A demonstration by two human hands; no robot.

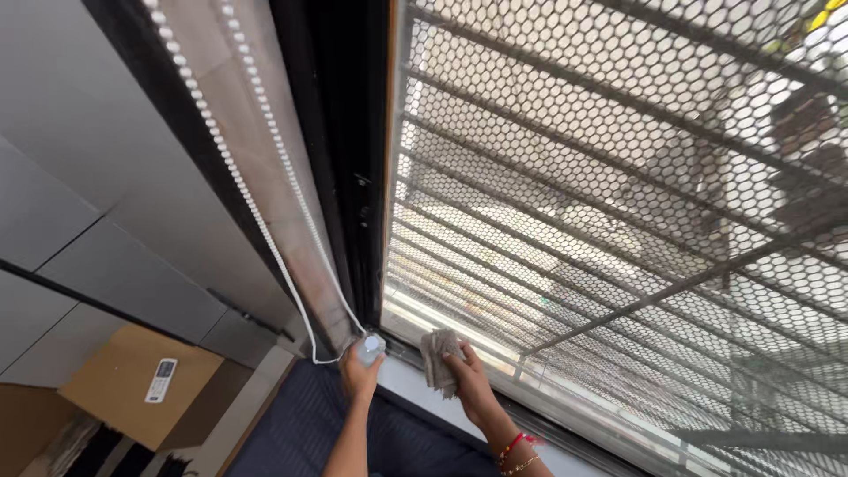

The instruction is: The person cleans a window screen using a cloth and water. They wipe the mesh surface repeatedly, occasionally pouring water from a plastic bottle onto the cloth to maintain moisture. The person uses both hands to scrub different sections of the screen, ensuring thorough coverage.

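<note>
My left hand (pixel 358 375) grips a small clear bottle (pixel 369 347) with a white cap, held up near the lower corner of the window frame (pixel 367 221). My right hand (pixel 468 375) presses a crumpled grey cloth (pixel 437 358) against the bottom of the window, just above the sill (pixel 415 375). The two hands are close together, the bottle just left of the cloth. Red and gold bangles (pixel 514 450) sit on my right wrist.
A metal mesh screen with horizontal bars (pixel 618 203) covers the window. A white beaded blind cord (pixel 256 203) loops down to near the bottle. Lower left, a white remote control (pixel 161 380) lies on a brown surface (pixel 115 389). A dark blue cushion (pixel 300 424) lies below.
</note>
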